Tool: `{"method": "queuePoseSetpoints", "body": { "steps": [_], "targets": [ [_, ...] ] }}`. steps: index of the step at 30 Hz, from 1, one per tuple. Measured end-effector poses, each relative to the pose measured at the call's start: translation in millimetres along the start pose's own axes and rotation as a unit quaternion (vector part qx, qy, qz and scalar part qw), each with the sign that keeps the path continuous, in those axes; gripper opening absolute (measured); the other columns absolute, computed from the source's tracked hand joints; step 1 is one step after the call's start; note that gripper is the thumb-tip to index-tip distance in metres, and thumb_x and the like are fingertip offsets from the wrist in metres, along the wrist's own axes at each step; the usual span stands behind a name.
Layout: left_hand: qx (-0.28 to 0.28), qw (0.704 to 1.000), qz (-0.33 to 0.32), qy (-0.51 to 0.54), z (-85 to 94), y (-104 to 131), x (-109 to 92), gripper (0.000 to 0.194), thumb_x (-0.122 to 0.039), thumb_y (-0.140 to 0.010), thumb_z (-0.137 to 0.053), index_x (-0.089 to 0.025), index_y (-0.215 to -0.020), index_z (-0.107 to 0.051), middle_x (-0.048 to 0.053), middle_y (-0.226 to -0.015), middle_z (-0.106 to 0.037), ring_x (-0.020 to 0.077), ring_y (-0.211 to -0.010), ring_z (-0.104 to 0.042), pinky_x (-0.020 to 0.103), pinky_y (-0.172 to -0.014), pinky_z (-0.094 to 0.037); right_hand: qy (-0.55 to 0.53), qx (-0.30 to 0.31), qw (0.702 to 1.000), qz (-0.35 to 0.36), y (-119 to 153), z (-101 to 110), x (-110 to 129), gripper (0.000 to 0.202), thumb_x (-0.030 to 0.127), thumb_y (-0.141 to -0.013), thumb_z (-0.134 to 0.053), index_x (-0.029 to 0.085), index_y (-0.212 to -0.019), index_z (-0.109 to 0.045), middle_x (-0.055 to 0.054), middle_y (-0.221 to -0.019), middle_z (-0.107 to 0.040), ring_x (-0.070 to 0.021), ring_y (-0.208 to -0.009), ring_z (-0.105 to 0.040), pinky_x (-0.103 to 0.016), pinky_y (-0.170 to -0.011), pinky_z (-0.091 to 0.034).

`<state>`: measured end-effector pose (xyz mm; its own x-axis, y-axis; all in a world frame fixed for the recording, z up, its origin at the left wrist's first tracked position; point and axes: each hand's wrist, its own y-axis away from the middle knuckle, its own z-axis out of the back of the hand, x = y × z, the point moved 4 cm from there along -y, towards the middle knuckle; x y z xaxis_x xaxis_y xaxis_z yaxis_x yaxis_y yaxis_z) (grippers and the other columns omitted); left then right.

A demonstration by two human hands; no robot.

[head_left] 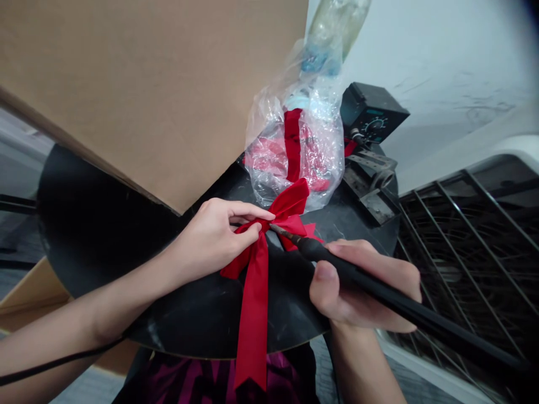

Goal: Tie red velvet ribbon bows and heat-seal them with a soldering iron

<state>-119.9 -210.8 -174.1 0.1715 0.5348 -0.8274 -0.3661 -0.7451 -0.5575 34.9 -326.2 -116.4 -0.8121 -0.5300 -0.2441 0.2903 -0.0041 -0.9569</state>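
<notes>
My left hand (223, 233) pinches the knot of a red ribbon bow (290, 205) between thumb and fingers. From the knot one long tail hangs down over the table's front edge, ending in a notched tip. In my right hand (370, 280) is a soldering iron with a thick black handle (404, 306). Its metal tip (284, 233) points left and meets the ribbon at the knot, close to my left fingertips. Whether the tip presses into the ribbon I cannot tell. Just behind the bow lies a clear plastic bag (324, 151) with red ribbon pieces inside.
The round black table (290, 314) bears everything. A big cardboard sheet or box (168, 84) stands at the back left. At the right back are a black control box with a dial (374, 115) and a metal stand (373, 174). A bottle (341, 28) leans behind; a black-grilled fan (471, 241) stands right.
</notes>
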Motion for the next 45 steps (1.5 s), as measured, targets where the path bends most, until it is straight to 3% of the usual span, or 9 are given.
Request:
{"method": "queuePoseSetpoints", "body": {
  "steps": [14, 21, 29, 38, 45],
  "targets": [
    [-0.008, 1.000, -0.006, -0.014, 2.0, -1.7, 0.3, 0.025, -0.020, -0.090, -0.067, -0.022, -0.110, -0.083, 0.000, -0.106, -0.083, 0.0201, -0.097, -0.079, 0.027, -0.088, -0.061, -0.040, 0.048, 0.998, 0.021, -2.1, -4.6, -6.5, 0.023, 0.013, -0.071, -0.071, 0.020, -0.093, -0.071, 0.002, -0.071, -0.071, -0.0144, -0.054, -0.067, -0.025, -0.049, -0.056],
    [-0.009, 1.000, -0.008, -0.020, 2.3, -2.5, 2.9, 0.025, -0.020, -0.090, -0.067, -0.023, -0.109, -0.083, 0.000, -0.107, -0.083, 0.0204, -0.098, -0.079, 0.027, -0.088, -0.062, -0.027, 0.015, 0.996, 0.078, 1.8, -6.0, -11.7, 0.024, 0.017, -0.072, -0.074, 0.017, -0.096, -0.071, 0.000, -0.073, -0.070, -0.0148, -0.054, -0.068, -0.023, -0.046, -0.055],
    [-0.006, 1.000, 0.014, -0.021, 2.0, -0.9, 2.9, 0.028, -0.017, -0.086, -0.068, -0.024, -0.107, -0.083, -0.001, -0.102, -0.083, 0.0205, -0.095, -0.079, 0.028, -0.086, -0.063, -0.034, 0.006, 0.997, 0.074, -6.7, 4.1, 1.7, 0.017, 0.013, -0.074, -0.067, 0.020, -0.089, -0.070, 0.003, -0.060, -0.065, -0.0134, -0.046, -0.063, -0.023, -0.046, -0.056],
    [-0.017, 0.999, 0.001, -0.047, 1.9, 0.1, 2.6, 0.028, -0.020, -0.087, -0.067, -0.027, -0.108, -0.083, -0.001, -0.102, -0.083, 0.0207, -0.092, -0.079, 0.030, -0.086, -0.063, -0.074, 0.027, 0.997, 0.017, 2.5, 1.2, 0.2, 0.020, 0.012, -0.068, -0.069, 0.017, -0.088, -0.071, 0.002, -0.068, -0.068, -0.0139, -0.050, -0.066, -0.028, -0.052, -0.061],
    [-0.019, 0.999, -0.008, -0.050, 2.6, 0.5, 1.2, 0.027, -0.020, -0.088, -0.067, -0.025, -0.109, -0.083, 0.000, -0.103, -0.082, 0.0209, -0.092, -0.079, 0.030, -0.086, -0.063, -0.063, 0.043, 0.997, 0.014, 3.6, 1.0, 0.4, 0.020, 0.014, -0.070, -0.070, 0.019, -0.090, -0.070, 0.002, -0.069, -0.070, -0.0148, -0.051, -0.066, -0.030, -0.051, -0.061]
  ]
}}
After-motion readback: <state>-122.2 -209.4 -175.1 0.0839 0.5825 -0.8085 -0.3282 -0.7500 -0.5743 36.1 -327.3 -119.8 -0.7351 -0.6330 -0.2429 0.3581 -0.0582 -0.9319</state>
